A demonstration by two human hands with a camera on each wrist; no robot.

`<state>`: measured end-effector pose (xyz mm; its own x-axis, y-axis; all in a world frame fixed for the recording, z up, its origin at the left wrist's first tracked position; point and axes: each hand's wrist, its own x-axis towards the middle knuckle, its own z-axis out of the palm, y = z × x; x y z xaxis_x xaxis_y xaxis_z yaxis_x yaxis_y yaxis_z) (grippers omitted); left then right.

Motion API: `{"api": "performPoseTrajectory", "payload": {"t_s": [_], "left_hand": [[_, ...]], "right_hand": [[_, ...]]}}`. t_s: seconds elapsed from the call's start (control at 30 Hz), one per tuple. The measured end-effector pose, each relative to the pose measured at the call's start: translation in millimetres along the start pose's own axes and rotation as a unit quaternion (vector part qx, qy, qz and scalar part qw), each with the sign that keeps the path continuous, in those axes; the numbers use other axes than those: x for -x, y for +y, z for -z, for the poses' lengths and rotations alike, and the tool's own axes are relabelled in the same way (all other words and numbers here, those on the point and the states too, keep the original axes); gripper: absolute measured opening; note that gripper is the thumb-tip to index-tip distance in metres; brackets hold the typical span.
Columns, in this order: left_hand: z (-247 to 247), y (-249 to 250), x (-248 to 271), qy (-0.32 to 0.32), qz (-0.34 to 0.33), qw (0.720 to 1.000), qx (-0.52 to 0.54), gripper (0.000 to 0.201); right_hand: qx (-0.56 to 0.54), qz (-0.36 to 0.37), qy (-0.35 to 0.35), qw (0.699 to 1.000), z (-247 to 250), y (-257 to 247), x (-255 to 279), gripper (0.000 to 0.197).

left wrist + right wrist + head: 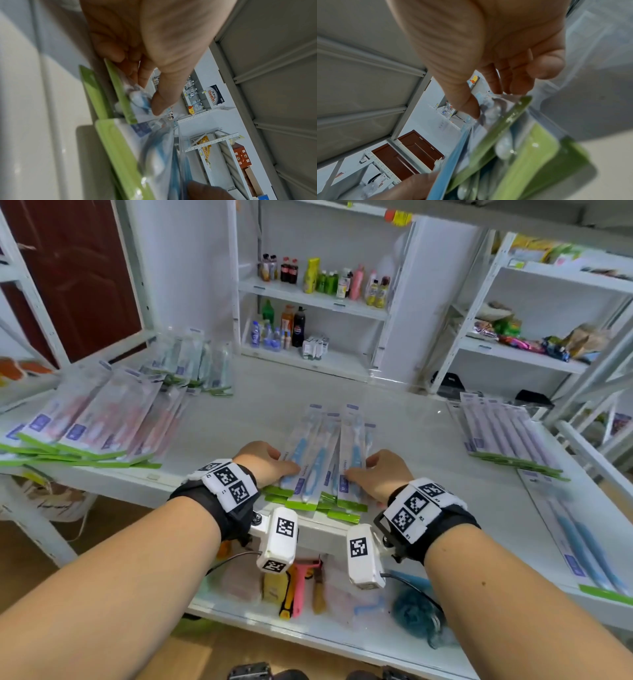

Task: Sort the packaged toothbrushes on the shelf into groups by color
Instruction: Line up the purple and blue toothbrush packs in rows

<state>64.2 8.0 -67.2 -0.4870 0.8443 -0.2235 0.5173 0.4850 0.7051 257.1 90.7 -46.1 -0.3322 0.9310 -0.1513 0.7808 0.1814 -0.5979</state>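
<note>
**Squaring up the blue toothbrush pile**

Holding both sides, your left hand (pixel 265 462) and right hand (pixel 378 474) each pinch the fanned pile of clear-packaged blue toothbrushes with green card ends (pixel 322 460), thumb on top, at the front middle of the white shelf (pixel 267 405).

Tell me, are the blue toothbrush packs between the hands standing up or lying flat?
Lying flat. The blue toothbrush packs overlap in a loose pile on the shelf, green ends toward the person.

Toothbrush packs (pixel 320 460) glossy clear plastic; shelf (pixel 260 409) smooth white, probably metal
</note>
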Motion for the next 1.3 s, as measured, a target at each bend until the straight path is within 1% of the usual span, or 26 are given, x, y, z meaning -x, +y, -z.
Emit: {"api": "performPoseTrajectory", "payload": {"t_s": [0.07,0.27,0.37,0.43,0.6,0.67,0.73,0.83,0.93,1.0,1.07,1.13,1.2,1.3], "left_hand": [[1.4,-0.8,-0.5,-0.005,-0.003,1.0,0.007,0.04],[5.5,-4.7,-1.1,-0.006,-0.014,1.0,0.021,0.028],[7.4,-4.8,-2.4,-0.004,-0.016,1.0,0.016,0.031],[7.7,-6.9,-4.1,-0.001,-0.017,1.0,0.02,0.026],[6.4,-13.0,-9.7,0.021,0.003,0.995,0.101,0.015],[6.9,-15.0,-11.7,0.032,0.023,0.989,0.14,0.016],[7.5,-15.3,-12.2,0.047,0.046,0.98,0.187,0.016],[7.7,-10.5,-7.8,0.048,0.069,0.958,0.274,0.011],[6.2,-0.4,-3.7,0.055,0.057,0.946,0.315,0.012],[2.9,11.1,0.0,0.067,0.045,0.941,0.328,0.013],[-4.2,27.3,3.8,0.075,0.03,0.933,0.35,0.018],[-14.4,46.3,8.4,0.082,0.014,0.929,0.361,0.023],[-28.4,67.1,14.7,0.074,-0.005,0.931,0.357,0.021],[-54.5,96.8,22.7,0.035,-0.032,0.935,0.352,0.023]], "right_hand": [[0.004,-0.007,-0.009,1.0,1.5,1.3,-0.8,0.025],[-0.04,-0.035,-0.017,0.998,5.3,3.4,-1.0,0.024],[-0.031,-0.046,-0.022,0.998,8.5,4.4,0.1,0.029],[-0.044,-0.042,-0.022,0.998,10.4,7.0,0.2,0.029],[-0.074,-0.015,-0.008,0.997,19.5,15.6,1.5,0.024],[-0.096,-0.009,0.0,0.995,24.3,20.6,2.2,0.024],[-0.105,0.001,0.004,0.994,29.2,26.3,4.0,0.024],[-0.12,0.014,0.016,0.993,37.6,36.5,6.4,0.026],[-0.139,0.019,0.03,0.99,47.9,47.3,7.6,0.026],[-0.158,0.016,0.029,0.987,54.7,55.1,8.5,0.022],[-0.175,0.013,0.034,0.984,61.6,65.2,9.7,0.016],[-0.19,0.007,0.039,0.981,68.5,76.2,11.8,0.013],[-0.216,-0.006,0.039,0.976,75.8,88.7,13.6,0.015],[-0.237,-0.021,0.043,0.97,88.3,108.9,17.5,0.025]]}}
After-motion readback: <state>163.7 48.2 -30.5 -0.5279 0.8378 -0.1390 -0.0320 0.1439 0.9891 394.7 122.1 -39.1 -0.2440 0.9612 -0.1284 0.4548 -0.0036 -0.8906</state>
